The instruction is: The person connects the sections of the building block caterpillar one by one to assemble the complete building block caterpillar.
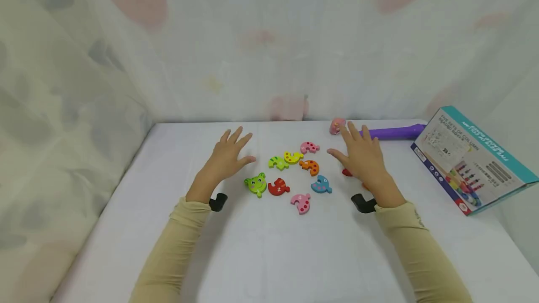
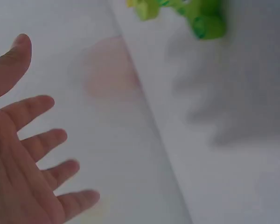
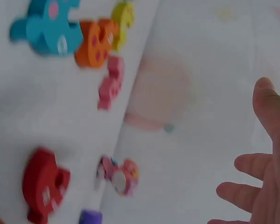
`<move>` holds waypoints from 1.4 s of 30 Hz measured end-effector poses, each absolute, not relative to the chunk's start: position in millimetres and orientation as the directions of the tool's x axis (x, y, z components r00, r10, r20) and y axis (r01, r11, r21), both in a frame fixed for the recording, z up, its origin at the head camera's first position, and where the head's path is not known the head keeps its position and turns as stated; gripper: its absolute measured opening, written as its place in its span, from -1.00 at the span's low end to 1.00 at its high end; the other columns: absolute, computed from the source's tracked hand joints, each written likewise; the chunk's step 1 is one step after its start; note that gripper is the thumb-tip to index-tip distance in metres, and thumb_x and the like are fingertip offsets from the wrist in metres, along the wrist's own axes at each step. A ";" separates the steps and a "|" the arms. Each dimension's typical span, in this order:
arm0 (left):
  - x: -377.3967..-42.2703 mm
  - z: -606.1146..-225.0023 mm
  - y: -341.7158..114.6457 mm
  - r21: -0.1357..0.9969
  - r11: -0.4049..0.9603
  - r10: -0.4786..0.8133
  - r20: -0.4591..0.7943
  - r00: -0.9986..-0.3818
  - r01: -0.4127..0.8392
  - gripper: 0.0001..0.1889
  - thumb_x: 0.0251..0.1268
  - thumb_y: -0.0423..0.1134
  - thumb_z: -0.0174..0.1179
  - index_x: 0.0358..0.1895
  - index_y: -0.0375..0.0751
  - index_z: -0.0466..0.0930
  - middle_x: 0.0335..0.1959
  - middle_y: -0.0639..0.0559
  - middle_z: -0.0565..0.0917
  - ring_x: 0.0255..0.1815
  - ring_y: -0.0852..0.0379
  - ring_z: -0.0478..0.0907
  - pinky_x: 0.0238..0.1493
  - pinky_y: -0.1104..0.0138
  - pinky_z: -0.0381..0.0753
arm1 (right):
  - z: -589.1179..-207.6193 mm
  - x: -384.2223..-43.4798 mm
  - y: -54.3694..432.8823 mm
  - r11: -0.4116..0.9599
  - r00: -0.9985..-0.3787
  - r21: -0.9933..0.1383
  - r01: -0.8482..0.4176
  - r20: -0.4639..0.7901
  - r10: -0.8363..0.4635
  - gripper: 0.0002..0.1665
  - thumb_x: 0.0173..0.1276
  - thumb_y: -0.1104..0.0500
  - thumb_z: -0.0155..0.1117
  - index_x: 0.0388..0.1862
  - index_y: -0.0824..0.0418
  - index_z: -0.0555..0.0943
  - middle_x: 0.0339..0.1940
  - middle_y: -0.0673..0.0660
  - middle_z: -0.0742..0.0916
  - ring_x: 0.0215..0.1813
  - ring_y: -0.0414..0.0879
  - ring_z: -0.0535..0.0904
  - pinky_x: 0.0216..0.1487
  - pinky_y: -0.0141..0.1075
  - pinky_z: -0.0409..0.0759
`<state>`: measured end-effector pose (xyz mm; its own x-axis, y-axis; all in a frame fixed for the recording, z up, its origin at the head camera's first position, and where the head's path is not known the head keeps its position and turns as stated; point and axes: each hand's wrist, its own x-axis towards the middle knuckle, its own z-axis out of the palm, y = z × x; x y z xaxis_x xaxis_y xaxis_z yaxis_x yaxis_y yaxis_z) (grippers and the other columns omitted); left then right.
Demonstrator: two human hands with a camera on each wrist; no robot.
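Both hands hover over the white table with fingers spread, holding nothing. My left hand (image 1: pixel 223 160) is left of the puzzle pieces, nearest the green animal-head piece (image 1: pixel 256 184). Beside that head lie a red numbered piece (image 1: pixel 278 187) and a green striped piece (image 1: pixel 278 163). Yellow (image 1: pixel 293 157), orange (image 1: pixel 309 167), blue (image 1: pixel 322 184) and two pink pieces, one far (image 1: pixel 309 147) and one near (image 1: pixel 301 204), lie scattered between the hands. My right hand (image 1: pixel 363 157) partly hides another red piece (image 3: pixel 41 184) and an orange one beneath it.
A tilted cardboard box (image 1: pixel 471 162) stands at the right of the table. Left of it, along the back edge, lies a purple tube-like object (image 1: pixel 393 133), with a small pink figure (image 1: pixel 337 126) further left. Patterned cloth (image 1: pixel 210 46) hangs behind the table.
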<state>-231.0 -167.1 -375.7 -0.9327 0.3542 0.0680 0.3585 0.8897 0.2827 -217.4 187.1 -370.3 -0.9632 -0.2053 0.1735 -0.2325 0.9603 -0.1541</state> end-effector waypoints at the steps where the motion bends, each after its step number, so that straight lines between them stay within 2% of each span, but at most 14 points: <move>1: -231.7 -379.4 -165.1 0.301 0.879 0.368 0.065 -0.928 0.370 -0.26 0.22 0.12 0.12 0.42 -0.04 0.12 0.46 -0.15 -0.04 0.42 -0.28 -0.14 0.24 -0.20 0.04 | -373.0 -218.1 180.0 0.957 -0.959 -0.146 -0.250 0.177 -0.223 -0.01 0.27 -0.41 -0.12 0.47 0.17 0.02 0.45 0.26 0.14 0.38 0.39 -0.03 0.20 0.33 0.01; 4: -233.4 -392.1 -159.6 0.334 0.861 0.391 0.047 -0.919 0.384 -0.38 0.27 0.03 0.11 0.36 -0.08 0.25 0.40 -0.17 0.12 0.36 -0.21 0.08 0.22 -0.11 0.20 | -381.7 -218.2 158.0 0.945 -0.948 -0.138 -0.297 0.159 -0.275 -0.04 0.28 -0.37 -0.06 0.48 0.14 0.02 0.43 0.24 0.21 0.36 0.33 0.10 0.18 0.23 0.21; 9: -235.6 -411.3 -154.0 0.351 0.856 0.422 -0.049 -0.905 0.380 -0.49 0.26 -0.08 0.15 0.27 -0.07 0.38 0.17 -0.16 0.35 0.18 -0.08 0.32 0.14 0.07 0.38 | -398.3 -216.1 124.5 0.919 -0.934 -0.173 -0.354 0.106 -0.340 -0.08 0.24 -0.31 0.09 0.45 0.06 0.11 0.38 0.19 0.33 0.30 0.19 0.28 0.01 0.08 0.47; 16: -236.3 -425.9 -151.1 0.440 0.842 0.430 -0.203 -0.879 0.311 -0.44 0.05 -0.17 0.35 0.20 0.04 0.48 0.00 -0.06 0.42 0.00 0.05 0.39 0.02 0.19 0.44 | -418.1 -208.3 90.3 0.867 -0.889 -0.206 -0.453 0.035 -0.456 -0.23 0.16 -0.19 0.27 0.31 0.06 0.37 0.23 0.14 0.51 0.25 0.10 0.39 0.06 0.02 0.46; 25: -231.7 -434.3 -150.5 0.516 0.811 0.443 -0.234 -0.866 0.275 -0.45 0.02 -0.25 0.36 0.17 0.01 0.51 -0.15 -0.01 0.49 -0.10 0.09 0.44 -0.08 0.25 0.47 | -427.7 -196.4 63.2 0.826 -0.839 -0.265 -0.498 -0.096 -0.536 -0.32 0.13 -0.09 0.35 0.24 0.03 0.46 0.16 0.07 0.55 0.13 -0.02 0.47 0.03 -0.07 0.50; 29: -230.6 -435.3 -150.4 0.530 0.805 0.441 -0.233 -0.867 0.267 -0.47 0.03 -0.26 0.35 0.16 0.02 0.52 -0.14 -0.01 0.51 -0.10 0.08 0.45 -0.08 0.25 0.47 | -430.9 -194.7 56.8 0.832 -0.839 -0.228 -0.505 -0.094 -0.535 -0.34 0.13 -0.07 0.36 0.22 0.06 0.47 0.10 0.07 0.58 0.04 -0.02 0.50 -0.03 -0.11 0.51; 35: -230.3 -436.1 -150.6 0.575 0.779 0.437 -0.211 -0.875 0.251 -0.44 0.03 -0.31 0.34 0.20 -0.06 0.48 -0.14 -0.03 0.52 -0.11 0.06 0.45 -0.05 0.21 0.46 | -434.6 -191.3 50.5 0.826 -0.839 -0.214 -0.522 -0.045 -0.542 -0.46 0.12 -0.05 0.37 0.05 0.13 0.54 -0.19 0.02 0.59 -0.24 -0.11 0.48 -0.26 -0.26 0.51; 42: -230.5 -437.8 -151.2 0.589 0.773 0.420 -0.197 -0.886 0.236 -0.49 0.07 -0.33 0.31 0.17 -0.13 0.49 -0.18 0.00 0.52 -0.12 0.08 0.44 -0.06 0.23 0.45 | -431.5 -174.1 42.0 0.811 -0.841 -0.262 -0.523 0.005 -0.541 -0.49 0.07 0.00 0.41 -0.01 0.14 0.52 -0.21 0.01 0.60 -0.24 -0.13 0.49 -0.25 -0.26 0.51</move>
<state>-230.5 -151.2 -437.8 -0.8859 0.4200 -0.1971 0.2356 0.7733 0.5887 -174.1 42.0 -431.5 -0.8411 -0.5408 0.0052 -0.5230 0.8110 -0.2621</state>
